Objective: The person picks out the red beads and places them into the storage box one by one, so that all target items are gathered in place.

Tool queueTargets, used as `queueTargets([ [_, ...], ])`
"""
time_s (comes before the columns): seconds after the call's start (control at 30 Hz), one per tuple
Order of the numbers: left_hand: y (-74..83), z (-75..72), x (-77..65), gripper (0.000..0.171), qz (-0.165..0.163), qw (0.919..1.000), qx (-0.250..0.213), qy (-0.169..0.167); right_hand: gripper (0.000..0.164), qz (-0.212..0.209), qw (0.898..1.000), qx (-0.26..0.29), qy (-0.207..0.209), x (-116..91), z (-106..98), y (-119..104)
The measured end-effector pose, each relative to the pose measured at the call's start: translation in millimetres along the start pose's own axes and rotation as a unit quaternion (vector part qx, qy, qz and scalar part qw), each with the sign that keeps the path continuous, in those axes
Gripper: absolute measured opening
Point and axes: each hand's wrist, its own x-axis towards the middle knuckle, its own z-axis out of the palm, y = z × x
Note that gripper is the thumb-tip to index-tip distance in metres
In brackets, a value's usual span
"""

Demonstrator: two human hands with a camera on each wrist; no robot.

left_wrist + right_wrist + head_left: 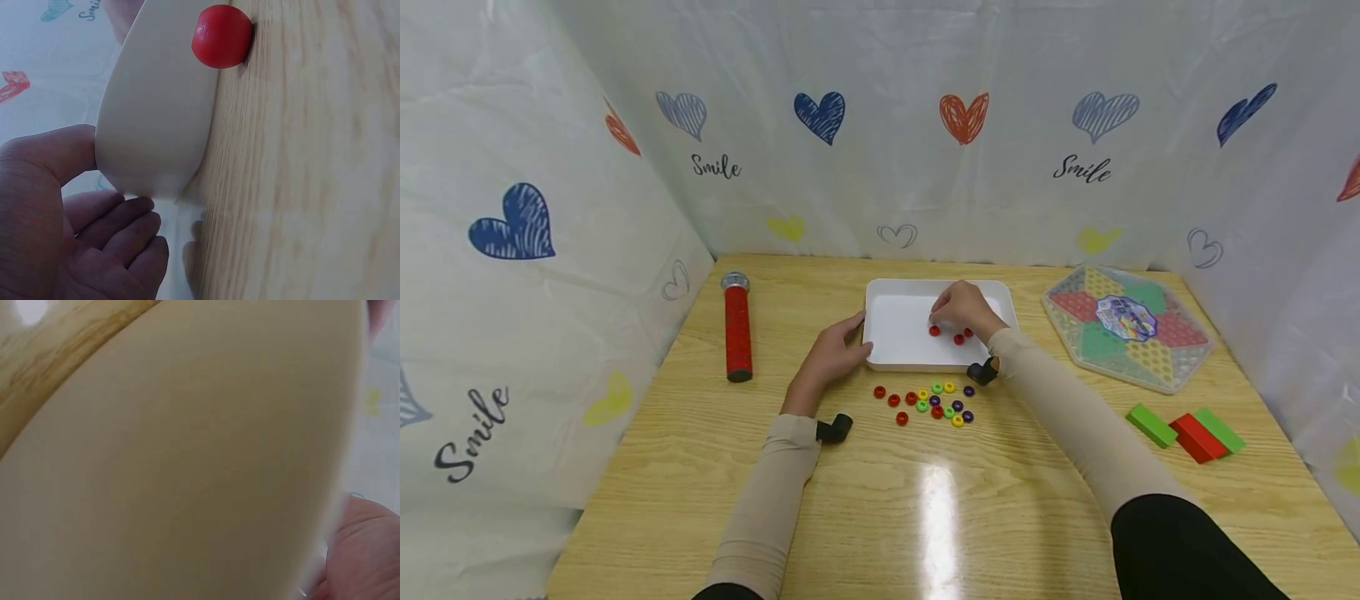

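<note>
A shallow white tray (898,358) stands on the table. My left hand (837,354) holds its left end, the thumb on the rim and the fingers at the corner wall. Over the tray's right half my right hand (966,308) points its bunched fingertips down; whether a bead is between them is hidden. Near it in the tray lie a few red beads (958,339). Before the tray are scattered more red beads (902,418), with yellow beads (958,421), green beads (937,387) and purple beads (968,391). In the right wrist view the tray wall hides most of the hand.
A red tube (738,333) with a silver end lies at the left. At the right is a hexagonal Chinese checkers board (1127,325). Green blocks (1152,425) and a red block (1198,438) lie in front of it. A heart-printed curtain (880,183) surrounds the table.
</note>
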Motion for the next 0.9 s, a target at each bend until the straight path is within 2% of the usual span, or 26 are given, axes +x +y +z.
queueTargets([
  [0.57,1.0,0.7,0.7,0.067,0.000,1.0000,0.002,-0.001,0.026,-0.064,0.998,0.018,0.011,-27.6,-22.0,-9.2],
  [0.9,2.3,1.2,-0.6,0.067,-0.008,1.0000,0.000,0.002,0.022,-0.110,0.994,0.013,0.012,-55.5,-20.3,-24.5],
])
